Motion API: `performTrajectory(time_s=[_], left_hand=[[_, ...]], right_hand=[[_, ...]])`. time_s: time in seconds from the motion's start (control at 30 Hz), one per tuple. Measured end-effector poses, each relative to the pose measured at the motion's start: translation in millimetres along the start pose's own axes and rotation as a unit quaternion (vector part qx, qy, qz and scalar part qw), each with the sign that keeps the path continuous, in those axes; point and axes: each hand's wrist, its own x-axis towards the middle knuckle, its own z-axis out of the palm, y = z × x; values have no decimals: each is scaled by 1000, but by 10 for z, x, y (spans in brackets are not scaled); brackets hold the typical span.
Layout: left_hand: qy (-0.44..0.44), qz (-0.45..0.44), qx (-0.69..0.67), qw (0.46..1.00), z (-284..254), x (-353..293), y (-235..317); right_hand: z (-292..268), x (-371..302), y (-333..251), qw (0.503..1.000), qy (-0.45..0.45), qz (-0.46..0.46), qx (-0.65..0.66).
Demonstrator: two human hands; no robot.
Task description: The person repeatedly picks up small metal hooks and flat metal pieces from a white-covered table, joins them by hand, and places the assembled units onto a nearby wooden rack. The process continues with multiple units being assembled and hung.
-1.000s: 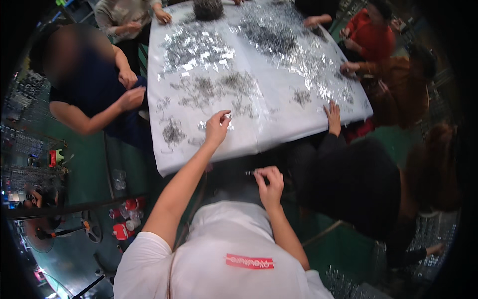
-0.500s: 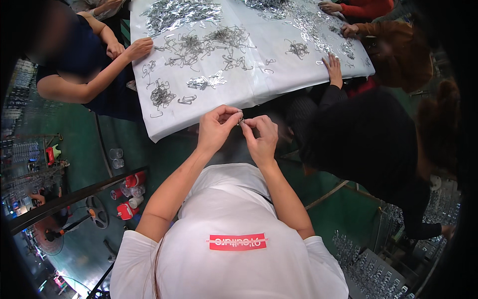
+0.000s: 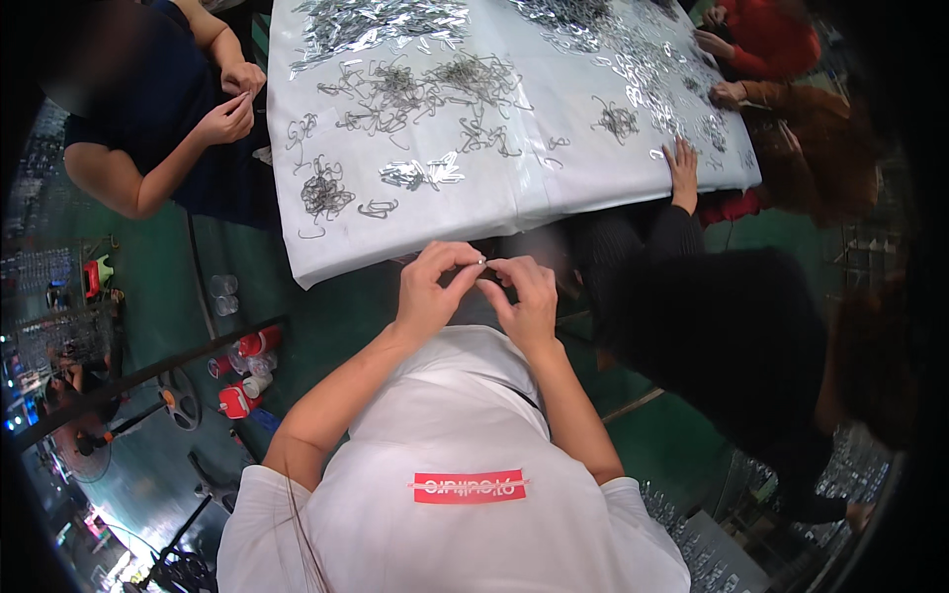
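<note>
Just in front of the near table edge, my left hand (image 3: 433, 289) and my right hand (image 3: 526, 304) meet with their fingertips pinched. Between them shows a tiny shiny metal piece (image 3: 482, 261); the fingers cover most of it, so its exact kind is hidden. Beyond my hands, on the white-covered table (image 3: 415, 229), lie a small heap of bent wire hooks (image 3: 324, 194), a few loose hooks (image 3: 378, 209) and a cluster of flat shiny metal pieces (image 3: 423, 171).
More wire hooks (image 3: 395, 84) and a big heap of flat metal pieces (image 3: 381, 25) spread farther back. One person (image 3: 158, 109) sits at the left; another in black (image 3: 712, 326) is close on my right, a hand (image 3: 682, 173) on the table. Red containers (image 3: 237, 400) stand on the floor.
My view has shifted, so the table sits slightly lower and to the right. My hands stay together at the small piece. The person at left has drawn a hand back from the table.
</note>
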Motion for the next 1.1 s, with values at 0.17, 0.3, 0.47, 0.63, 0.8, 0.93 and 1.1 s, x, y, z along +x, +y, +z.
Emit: performTrajectory(time_s=[0.17,0.3,0.47,0.63,0.8,0.93,1.1], left_hand=[[10,52,13,999,10,34,-122],[14,38,5,999,10,55,-194],[35,30,22,999,-25,70,-234],[67,2,9,998,-54,31,-213],[85,8,1,996,-68,-66,-228],[93,-2,-13,996,-94,-177,-246],[108,16,6,994,-153,-298,-267]], right_hand=[[153,757,673,998,9,49,26],[540,1715,1205,992,-52,113,-27],[831,2414,1351,970,-135,174,-105],[1106,2654,1332,940,-207,173,-207],[1298,2668,1250,936,-212,73,-270],[1138,2616,1163,958,-214,17,-188],[1193,2401,880,978,-191,15,-79]])
